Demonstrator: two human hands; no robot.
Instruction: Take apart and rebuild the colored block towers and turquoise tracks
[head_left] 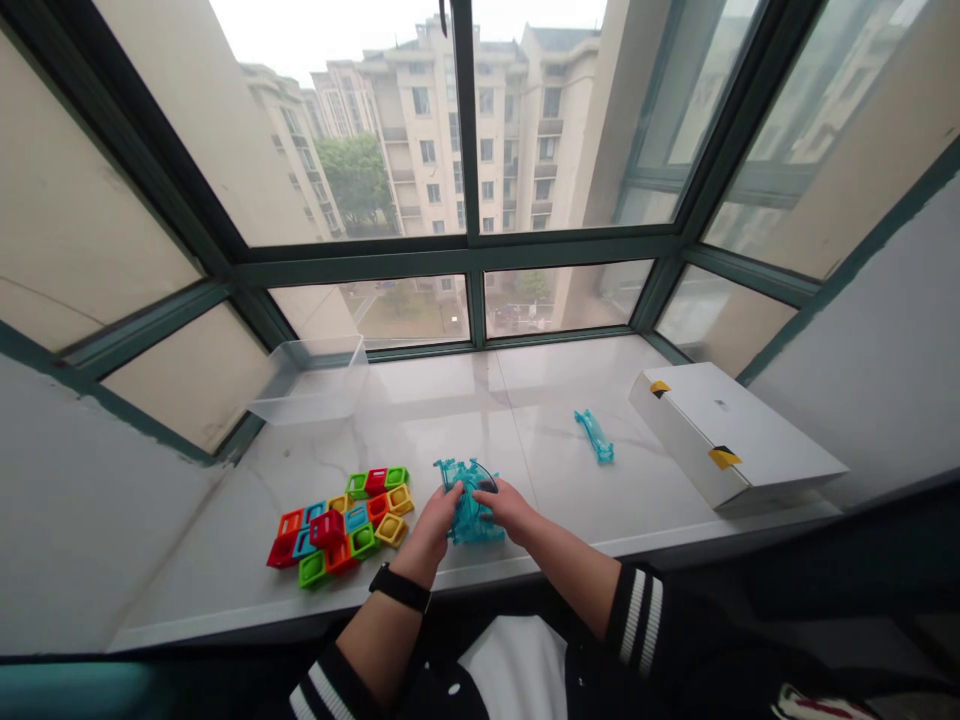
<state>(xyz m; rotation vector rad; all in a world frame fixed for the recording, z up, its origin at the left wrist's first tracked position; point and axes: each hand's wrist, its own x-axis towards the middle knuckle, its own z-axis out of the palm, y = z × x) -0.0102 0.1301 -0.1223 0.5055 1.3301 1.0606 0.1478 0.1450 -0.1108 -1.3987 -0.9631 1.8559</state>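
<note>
Near the sill's front edge, both hands are on a translucent blue plastic assembly with several small projecting parts. My left hand grips its left side, thumb on top. My right hand closes on the right side, its fingers at a small dark part and a thin dark curved line. The underside of the assembly is hidden. A separate long blue plastic piece lies on the sill, farther off to the right. Left of my left hand sits a group of colourful block-like pieces in red, green, yellow, blue and orange.
A clear plastic bin stands at the back left of the white marbled windowsill. On the right lies a white box with yellow-and-black tabs. Green-framed windows bound the sill at the back.
</note>
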